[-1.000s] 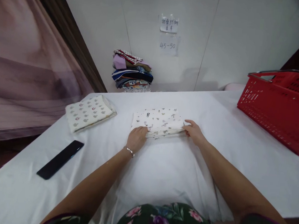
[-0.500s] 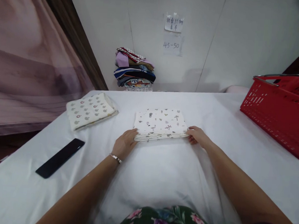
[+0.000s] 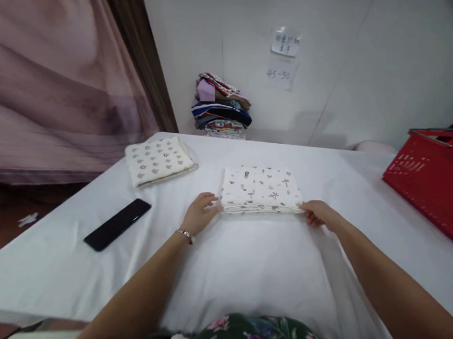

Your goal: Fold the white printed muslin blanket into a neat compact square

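A folded white cloth (image 3: 262, 188) with small plant and animal prints lies flat on the white-covered table, its layered edge facing me. My left hand (image 3: 201, 212) is at its near left corner, thumb and fingers apart, the fingertips beside the edge and holding nothing. At the near right corner, my right hand (image 3: 319, 213) pinches the cloth between thumb and fingers, the other fingers curled under. Further left lies a second folded cloth (image 3: 158, 161), cream with grey and red prints.
A black phone (image 3: 118, 223) rests on the table (image 3: 250, 265) at the left. A red plastic basket (image 3: 437, 181) stands at the right edge of view. Behind the table is a stack of folded fabrics (image 3: 223, 109) by the wall, and a pink curtain (image 3: 53, 83) hangs at the left.
My left hand's fingers have come off the cloth's left corner and spread. The right hand keeps its pinch. The whole view has shifted, so everything appears further right.
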The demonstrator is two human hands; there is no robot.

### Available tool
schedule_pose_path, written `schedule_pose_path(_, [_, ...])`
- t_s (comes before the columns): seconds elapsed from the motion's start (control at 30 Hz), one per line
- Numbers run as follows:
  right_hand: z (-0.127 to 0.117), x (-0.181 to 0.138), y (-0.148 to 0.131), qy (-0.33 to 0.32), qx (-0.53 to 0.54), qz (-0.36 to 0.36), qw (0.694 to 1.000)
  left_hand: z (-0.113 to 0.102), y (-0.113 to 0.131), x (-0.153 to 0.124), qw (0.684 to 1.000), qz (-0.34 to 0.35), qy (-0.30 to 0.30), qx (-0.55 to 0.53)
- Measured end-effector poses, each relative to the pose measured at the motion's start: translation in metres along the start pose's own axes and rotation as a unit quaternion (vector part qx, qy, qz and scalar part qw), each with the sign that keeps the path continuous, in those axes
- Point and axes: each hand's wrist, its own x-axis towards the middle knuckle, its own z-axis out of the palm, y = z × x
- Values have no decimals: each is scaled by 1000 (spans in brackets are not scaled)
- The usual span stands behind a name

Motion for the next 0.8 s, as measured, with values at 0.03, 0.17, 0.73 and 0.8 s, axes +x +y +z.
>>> schedule_pose_path(0.03, [0,0,0,5,-6,3,1000,-2,-1,1,999,-19,28,-1])
schedule_pose_path(0.17, [0,3,3,32,-45,-8,998,-2,-2,0,995,-94,40,-8])
schedule_pose_path(0.73, [6,1,-4,65,10,9,998,12,22,1,989,-129,-33,62])
schedule_pose_path(0.8, [7,0,-6,66,13,15,998,18,25,4,987,-141,-39,71])
